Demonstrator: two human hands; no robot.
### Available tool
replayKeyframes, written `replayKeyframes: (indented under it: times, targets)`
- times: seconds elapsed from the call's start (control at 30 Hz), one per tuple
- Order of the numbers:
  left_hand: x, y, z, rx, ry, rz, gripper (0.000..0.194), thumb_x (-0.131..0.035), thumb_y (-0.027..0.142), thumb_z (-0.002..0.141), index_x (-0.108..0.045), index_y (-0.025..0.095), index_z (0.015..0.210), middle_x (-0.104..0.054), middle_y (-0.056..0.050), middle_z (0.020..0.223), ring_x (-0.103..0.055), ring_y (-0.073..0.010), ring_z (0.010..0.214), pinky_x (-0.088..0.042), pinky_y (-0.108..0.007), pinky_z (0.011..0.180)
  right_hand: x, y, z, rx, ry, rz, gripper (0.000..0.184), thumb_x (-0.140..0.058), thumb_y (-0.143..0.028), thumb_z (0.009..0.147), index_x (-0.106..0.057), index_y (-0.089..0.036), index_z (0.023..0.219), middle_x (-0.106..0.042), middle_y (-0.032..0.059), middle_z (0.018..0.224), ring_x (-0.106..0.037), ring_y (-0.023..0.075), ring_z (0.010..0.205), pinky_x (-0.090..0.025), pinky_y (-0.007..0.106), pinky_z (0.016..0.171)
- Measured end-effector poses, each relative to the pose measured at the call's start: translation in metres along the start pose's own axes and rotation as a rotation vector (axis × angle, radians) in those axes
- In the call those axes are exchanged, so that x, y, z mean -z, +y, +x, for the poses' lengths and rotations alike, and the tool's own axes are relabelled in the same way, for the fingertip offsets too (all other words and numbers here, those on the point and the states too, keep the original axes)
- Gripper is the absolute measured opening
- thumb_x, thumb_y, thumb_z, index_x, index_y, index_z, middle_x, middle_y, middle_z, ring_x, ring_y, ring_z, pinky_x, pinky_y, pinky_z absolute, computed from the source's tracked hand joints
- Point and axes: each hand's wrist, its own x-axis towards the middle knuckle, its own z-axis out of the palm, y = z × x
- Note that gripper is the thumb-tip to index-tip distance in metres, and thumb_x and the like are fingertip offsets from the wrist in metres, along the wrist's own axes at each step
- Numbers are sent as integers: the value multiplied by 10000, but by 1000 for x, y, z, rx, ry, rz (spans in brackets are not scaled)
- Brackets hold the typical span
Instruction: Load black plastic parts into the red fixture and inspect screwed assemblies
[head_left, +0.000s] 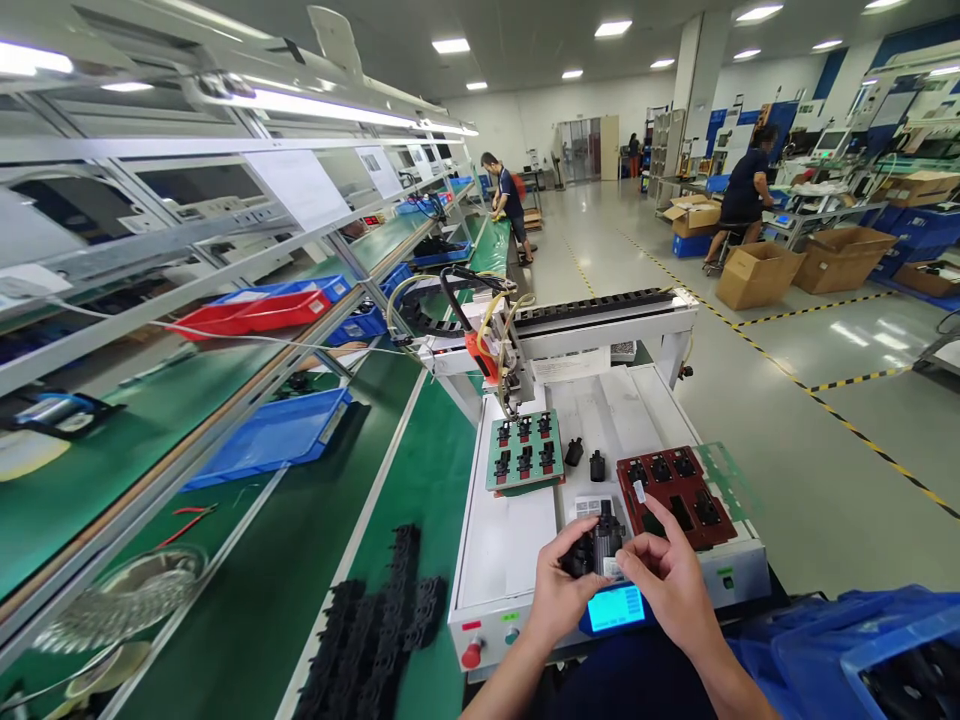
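Both my hands grip one small black pump-like part [598, 545] over the front of a white machine bed [517, 540]. My left hand [559, 595] wraps it from the left, fingers closed around its body. My right hand [667, 585] pinches its right side with thumb and fingers. Just beyond lies a dark red fixture tray [679, 495] with several black parts in its pockets. A green fixture tray [525, 450] holding more black parts sits under the machine's tool head [510, 370]. Two loose black parts [586, 460] stand between the trays.
A lit blue screen [615, 608] and a red button [472, 652] are on the machine's front panel. Black parts are stacked [375, 630] on the green bench at left. A blue bin [862, 650] of parts is at lower right. Other people work in the distance.
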Motion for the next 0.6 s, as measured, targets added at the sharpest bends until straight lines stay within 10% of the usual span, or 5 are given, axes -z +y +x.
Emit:
replayKeyframes:
  times: [0.37, 0.6]
  targets:
    - [1, 0, -2, -8, 6, 21, 603, -991, 240, 572, -817, 253, 1149, -790, -118, 1245, -689, -375, 1249, -498, -553, 1144, -7, -3, -7, 94, 79, -163, 836, -746, -477, 931, -305, -192, 1582, -724, 0, 789, -625, 184, 645, -548, 323, 648]
    - [0, -10, -9, 87, -9, -140, 697, -1021, 328, 534, -795, 211, 1183, -813, -115, 1151, -756, -339, 1066, -603, -437, 970, -5, 9, -15, 486, 226, -532, 628, -733, -357, 937, -484, -265, 1507, -766, 41, 852, -622, 194, 573, -559, 362, 583]
